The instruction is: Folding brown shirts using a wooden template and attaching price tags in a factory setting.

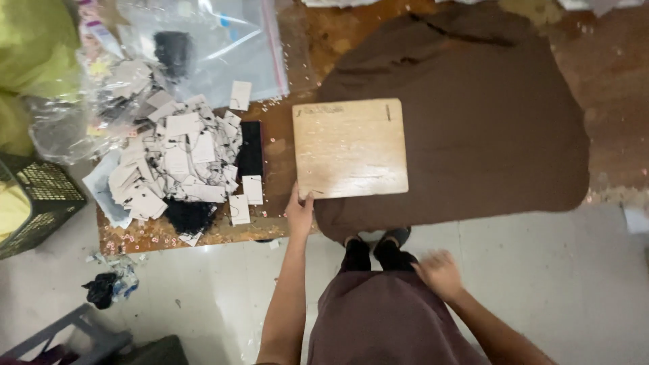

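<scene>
From the head view I see 2 hands over a low brown bench (297, 40) that stands on a pale tiled floor (541, 270).

The left hand (299, 213) reaches forward to the near left corner of a pale wooden board (350, 149), a flat rectangle; the thumb lies on the board's top face at that corner and the fingers are hidden beneath the edge, so the hand appears closed on the board. The board rests on a dark brown cloth (487, 122) that covers the right part of the bench and hangs over its near edge.

The right hand (439, 272) hangs in the air over the floor, well apart from the board, blurred, fingers loosely spread, holding nothing.

Left of the board lies a heap of small white rectangular tags (176, 162) with thin dark strings, spread loosely over the bench. A black rectangular strip (251, 149) stands between the heap and the board, with 2 single white tags just at its near end. Behind the heap lies a clear plastic zip bag (223, 47) with a pink seal strip and a dark item inside. A black mesh crate (34, 203) sits at the far left, on the floor beside the bench. Small pale scraps dot the bench's near edge.
</scene>
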